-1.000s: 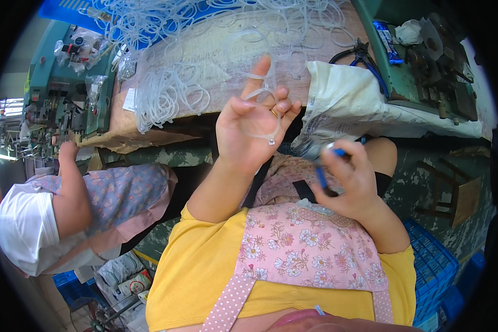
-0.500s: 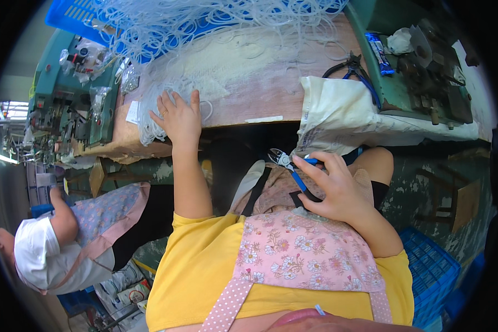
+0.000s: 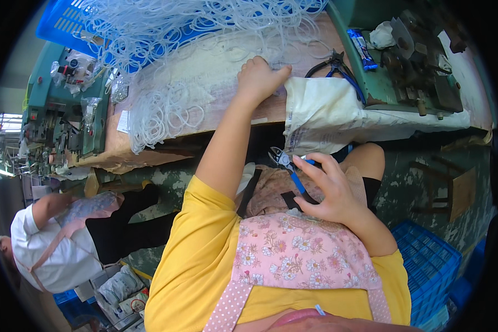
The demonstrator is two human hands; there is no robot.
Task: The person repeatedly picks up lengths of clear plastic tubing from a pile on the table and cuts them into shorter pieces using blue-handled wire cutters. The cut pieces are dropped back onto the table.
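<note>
My right hand (image 3: 335,191) holds a pair of diagonal cutters (image 3: 294,170) with blue handles above my lap, jaws spread and nothing visible between them. Over the worktable, my left hand (image 3: 258,81) is curled with its knuckles up and its thumb out to the right. Its fingertips are hidden, so anything in them cannot be made out. To its left, a heap of clear plastic tubing loops (image 3: 163,113) lies at the table's near edge. Behind it, more clear loops (image 3: 166,27) spill from a blue crate (image 3: 61,23).
A second pair of pliers (image 3: 335,67) lies by a white cloth (image 3: 329,119) draped over the table edge. Green machines (image 3: 431,72) flank the table. At left is another person (image 3: 61,243); a blue basket (image 3: 426,265) stands at lower right.
My left hand has left the near heap of loops, moving right and farther over the table, its fingers going from spread to curled. My right hand keeps the cutters nearly still.
</note>
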